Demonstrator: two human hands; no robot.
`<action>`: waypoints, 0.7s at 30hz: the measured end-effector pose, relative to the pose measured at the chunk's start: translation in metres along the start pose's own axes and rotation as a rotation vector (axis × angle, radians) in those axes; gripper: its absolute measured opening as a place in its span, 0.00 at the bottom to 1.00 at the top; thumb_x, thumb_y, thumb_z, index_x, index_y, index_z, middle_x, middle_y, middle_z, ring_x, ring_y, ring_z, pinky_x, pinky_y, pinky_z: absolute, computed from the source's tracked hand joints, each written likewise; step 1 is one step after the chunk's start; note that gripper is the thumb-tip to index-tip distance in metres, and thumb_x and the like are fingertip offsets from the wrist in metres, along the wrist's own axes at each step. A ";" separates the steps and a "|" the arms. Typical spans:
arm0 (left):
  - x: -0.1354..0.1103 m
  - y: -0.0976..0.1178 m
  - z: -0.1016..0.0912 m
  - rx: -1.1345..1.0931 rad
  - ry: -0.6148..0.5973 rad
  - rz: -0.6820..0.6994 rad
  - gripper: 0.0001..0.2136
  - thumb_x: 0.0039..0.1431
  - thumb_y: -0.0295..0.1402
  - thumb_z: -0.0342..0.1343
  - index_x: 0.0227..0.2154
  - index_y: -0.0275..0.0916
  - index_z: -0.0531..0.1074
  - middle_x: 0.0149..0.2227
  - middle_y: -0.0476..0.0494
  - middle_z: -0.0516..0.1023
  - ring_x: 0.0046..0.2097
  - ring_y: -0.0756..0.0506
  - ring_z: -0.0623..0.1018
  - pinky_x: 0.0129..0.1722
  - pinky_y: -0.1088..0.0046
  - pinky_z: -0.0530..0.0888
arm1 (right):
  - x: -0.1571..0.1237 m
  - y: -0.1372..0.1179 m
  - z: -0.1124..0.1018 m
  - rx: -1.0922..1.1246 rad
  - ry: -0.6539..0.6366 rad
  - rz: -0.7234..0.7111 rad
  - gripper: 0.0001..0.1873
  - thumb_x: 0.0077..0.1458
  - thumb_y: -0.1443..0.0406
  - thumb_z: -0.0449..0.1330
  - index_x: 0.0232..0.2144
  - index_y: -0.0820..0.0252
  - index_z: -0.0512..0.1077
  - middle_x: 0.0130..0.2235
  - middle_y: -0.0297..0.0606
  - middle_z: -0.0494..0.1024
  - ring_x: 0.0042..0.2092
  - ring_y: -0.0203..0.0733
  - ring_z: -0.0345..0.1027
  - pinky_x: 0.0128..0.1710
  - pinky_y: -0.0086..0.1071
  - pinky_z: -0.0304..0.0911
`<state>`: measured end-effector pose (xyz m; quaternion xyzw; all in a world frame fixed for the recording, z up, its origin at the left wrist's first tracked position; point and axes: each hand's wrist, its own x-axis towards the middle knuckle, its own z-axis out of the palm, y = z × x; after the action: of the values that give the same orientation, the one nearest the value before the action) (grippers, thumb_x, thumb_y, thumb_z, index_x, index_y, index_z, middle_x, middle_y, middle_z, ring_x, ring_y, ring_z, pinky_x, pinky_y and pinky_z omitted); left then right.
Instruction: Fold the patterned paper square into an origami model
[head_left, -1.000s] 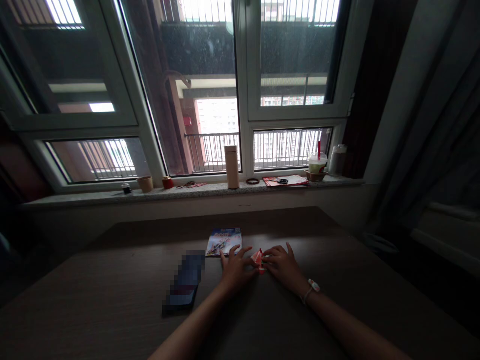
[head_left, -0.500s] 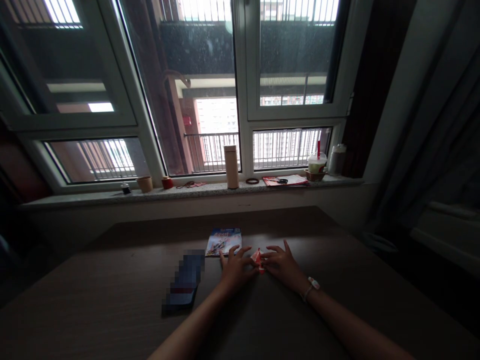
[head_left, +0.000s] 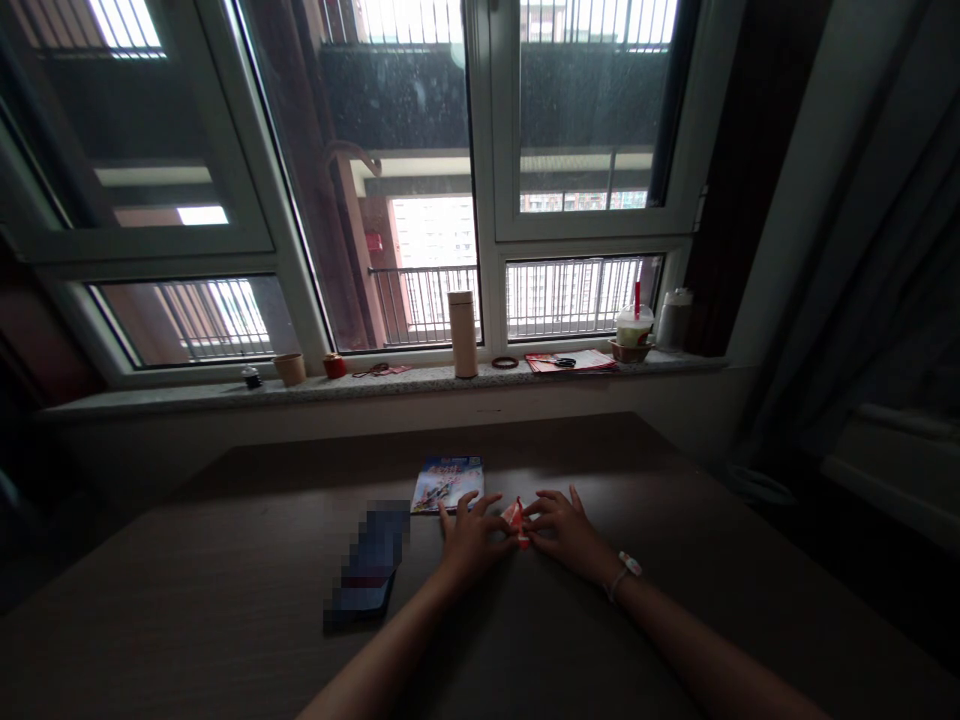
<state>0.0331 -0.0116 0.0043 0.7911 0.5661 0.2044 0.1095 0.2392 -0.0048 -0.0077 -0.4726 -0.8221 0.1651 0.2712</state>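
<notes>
A small folded piece of red and white paper [head_left: 517,516] rests on the dark table between my hands. My left hand [head_left: 472,535] pinches its left side with thumb and index finger, the other fingers raised. On the right side, my right hand [head_left: 568,530] grips the paper with its fingertips, one finger sticking up. A bracelet [head_left: 622,572] circles my right wrist. Just behind my left hand lies a blue booklet [head_left: 448,482] with a printed cover. The finer folds of the paper are too small to make out.
A blurred-out dark phone-like object [head_left: 369,565] lies left of my left forearm. Along the windowsill [head_left: 420,381] stand a beige flask [head_left: 463,335], a paper cup [head_left: 289,369], a red jar [head_left: 334,366], sheets with scissors [head_left: 570,362] and a drink cup [head_left: 634,328].
My right hand has shifted very slightly at the fingers and wrist. My left hand and the paper stay almost where they were.
</notes>
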 end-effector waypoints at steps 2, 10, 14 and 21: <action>0.000 0.001 -0.001 0.002 -0.005 -0.005 0.05 0.53 0.43 0.64 0.33 0.56 0.80 0.61 0.55 0.67 0.65 0.30 0.55 0.57 0.28 0.34 | -0.001 0.000 -0.002 0.010 -0.013 0.001 0.09 0.55 0.60 0.59 0.36 0.44 0.79 0.49 0.33 0.78 0.62 0.52 0.55 0.63 0.62 0.22; -0.001 0.004 -0.003 0.011 -0.008 -0.020 0.05 0.52 0.43 0.64 0.33 0.57 0.80 0.61 0.56 0.67 0.65 0.30 0.55 0.57 0.28 0.35 | -0.001 0.000 -0.005 0.015 -0.021 -0.011 0.09 0.55 0.59 0.59 0.36 0.42 0.79 0.49 0.31 0.77 0.63 0.51 0.53 0.63 0.60 0.21; -0.001 0.002 -0.001 0.014 -0.006 -0.025 0.05 0.52 0.44 0.64 0.33 0.57 0.80 0.61 0.56 0.67 0.65 0.30 0.55 0.58 0.28 0.34 | -0.001 -0.001 -0.006 0.009 -0.030 -0.008 0.10 0.55 0.59 0.58 0.36 0.42 0.80 0.49 0.31 0.77 0.63 0.51 0.52 0.64 0.60 0.22; 0.000 0.001 0.000 0.009 -0.009 -0.025 0.06 0.53 0.45 0.63 0.34 0.58 0.80 0.61 0.55 0.67 0.65 0.29 0.55 0.58 0.29 0.34 | -0.002 -0.003 -0.009 0.004 -0.046 -0.020 0.10 0.56 0.58 0.58 0.36 0.41 0.79 0.49 0.31 0.77 0.64 0.53 0.51 0.63 0.61 0.22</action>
<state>0.0336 -0.0122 0.0046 0.7853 0.5763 0.1968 0.1112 0.2434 -0.0077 0.0002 -0.4599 -0.8325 0.1748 0.2548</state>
